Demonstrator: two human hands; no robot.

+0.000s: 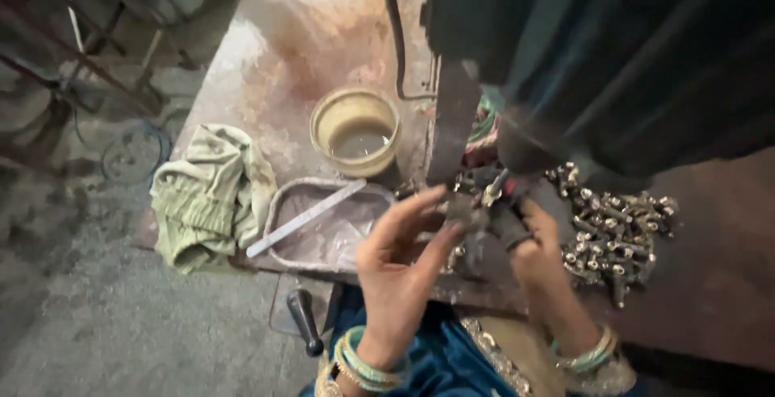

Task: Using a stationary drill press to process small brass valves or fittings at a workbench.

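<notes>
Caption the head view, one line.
Both hands, left hand and right hand, work small metal fittings under a press.

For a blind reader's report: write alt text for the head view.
A person's left hand and right hand work small metal parts under a dark machine, beside a pile of metal fittings. To the left sit a round tub of liquid, a tray and a green cloth.

I pinch a small dull metal fitting (462, 210) in my left fingers, upright under the dark machine, near my edge of the workbench (323, 34); its shape is blurred.
</notes>
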